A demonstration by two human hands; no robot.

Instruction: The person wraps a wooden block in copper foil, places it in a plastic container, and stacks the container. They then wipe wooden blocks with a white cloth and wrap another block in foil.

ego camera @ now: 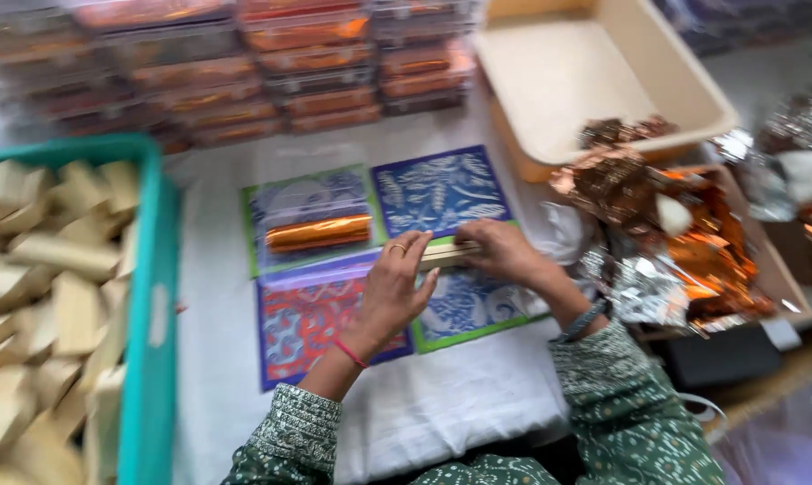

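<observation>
Both hands meet over the patterned sheets: the left hand (395, 287) and right hand (500, 251) each have their fingers closed around an end of a pale narrow bar (446, 255), held just above the blue patterned sheet (440, 190). A slip looks possible, since the grip is only at the ends, and the bar could drop onto the orange foil-wrapped bar (319, 233) lying nearby. The frame is motion-blurred; the bar's middle is half hidden by fingers, the teal crate (151, 305) of pale blocks is cut off at left, and the foil heap (666, 242) is hard to read.
</observation>
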